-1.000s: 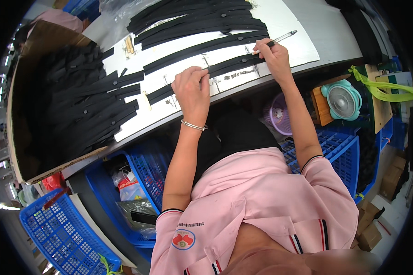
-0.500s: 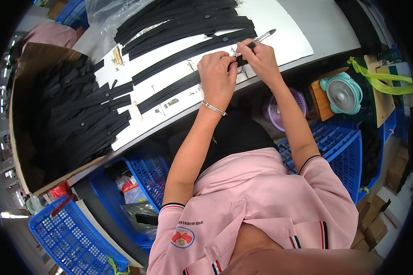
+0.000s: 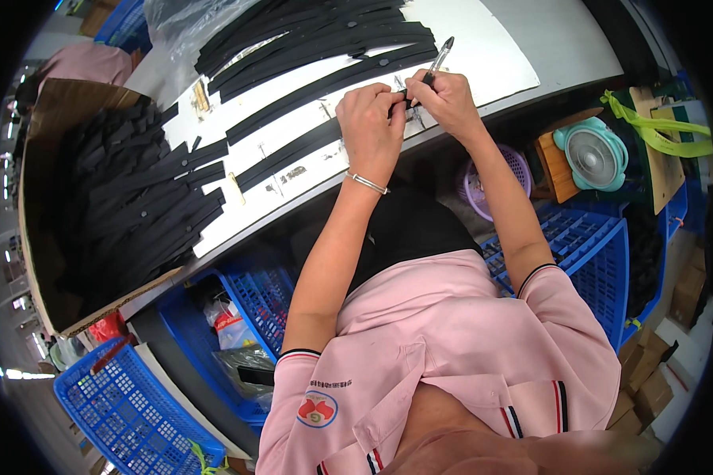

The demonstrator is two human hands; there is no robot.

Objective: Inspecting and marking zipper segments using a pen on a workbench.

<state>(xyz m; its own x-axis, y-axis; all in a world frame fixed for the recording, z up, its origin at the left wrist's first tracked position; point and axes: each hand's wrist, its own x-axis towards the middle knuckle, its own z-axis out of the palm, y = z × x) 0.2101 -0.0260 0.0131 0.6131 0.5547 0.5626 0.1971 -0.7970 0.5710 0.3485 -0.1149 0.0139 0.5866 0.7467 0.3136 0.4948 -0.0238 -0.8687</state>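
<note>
Far left: blue mesh basket on floor, contents not clear. Above it, open cardboard box tilted toward the worker, packed with loose black strips; tilt likely for easy reach. More blue crates under table edge, holding plastic-wrapped odds and ends, kind unclear. White table carrying long black straps in a fanned stack near the far edge, laid parallel, probably sorted for taking one at a time.

Centre: single black strap lying diagonally across table, near end lifted to the hands. Left hand, bracelet on wrist, fingers closed and pinching that strap end, seemingly to steady it. Right hand just beside, touching the same end, fingers wrapped around a pen-like tool, tip down at the strap, cap end pointing up and away. Both hands clamped, close together over table's near edge; exact contact point of tip hidden by fingers.

Right: small purple basket below table, contents hidden by forearm. Teal round fan on wooden block. Large blue crate by right elbow, inside not visible. Cardboard boxes far right on floor, closed.
</note>
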